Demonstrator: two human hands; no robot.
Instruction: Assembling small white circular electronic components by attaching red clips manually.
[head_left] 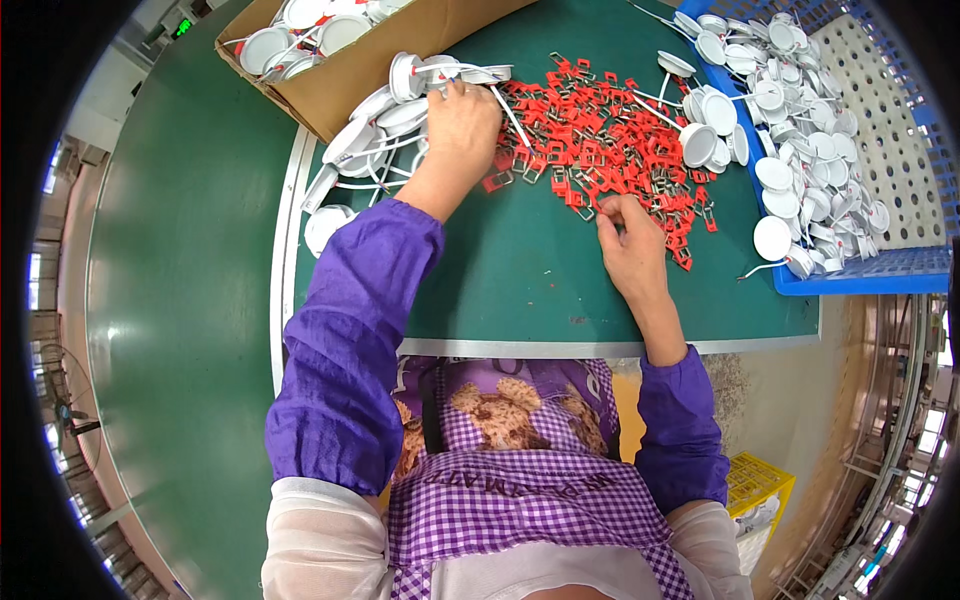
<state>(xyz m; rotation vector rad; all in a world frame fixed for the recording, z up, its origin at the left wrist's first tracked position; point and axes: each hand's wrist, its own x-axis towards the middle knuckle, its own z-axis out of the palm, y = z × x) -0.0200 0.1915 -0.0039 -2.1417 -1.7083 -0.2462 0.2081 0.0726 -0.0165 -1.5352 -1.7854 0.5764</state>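
As the left hand (465, 128) hides its fingertips by discs (373, 104), grip unclear; right hand (636, 248): grip narrow beside clips (597, 153), contents unclear.

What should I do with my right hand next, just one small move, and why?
I'd probably close your right hand on one red clip and draw it toward you. That hand sits at the near edge of the red clips, while your left hand is among the white discs. I can't tell whether your right fingertips hold a clip.
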